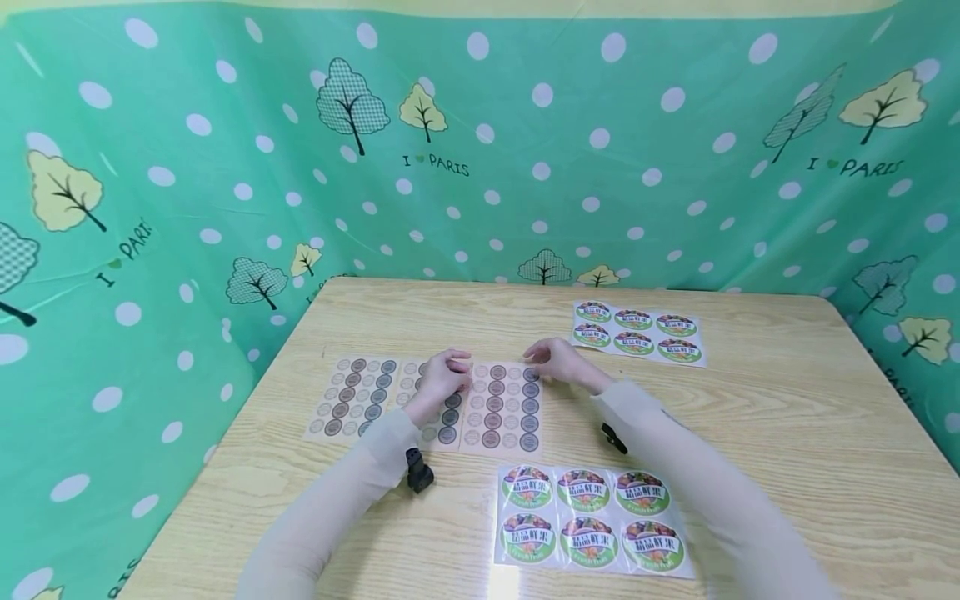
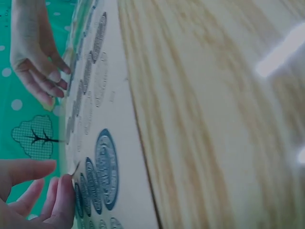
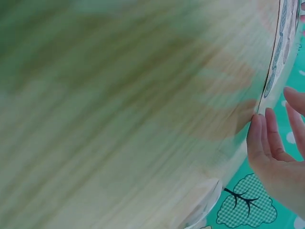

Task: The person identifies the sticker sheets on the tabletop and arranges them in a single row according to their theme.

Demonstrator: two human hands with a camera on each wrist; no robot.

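Note:
Three tan sheets of small round stickers lie side by side: the left sheet (image 1: 348, 402), the middle sheet (image 1: 408, 385) and the right sheet (image 1: 502, 408). Their stickers run in columns of pale, brown and dark grey-blue. My left hand (image 1: 444, 379) is over the far end of the seam between the middle and right sheets, covering part of it. In the left wrist view its fingertips (image 2: 66, 183) touch the paper beside a small raised edge, thumb apart. At the right sheet's far right corner, my right hand (image 3: 279, 143) touches the edge with extended fingers, thumb apart.
A glossy sheet of oval fruit labels (image 1: 592, 517) lies near the front, between the forearms. Another fruit label sheet (image 1: 637, 332) is at the back right. Behind the wooden table (image 1: 787, 417) hangs a green dotted cloth (image 1: 540, 200). Black straps (image 1: 418, 471) sit at both wrists.

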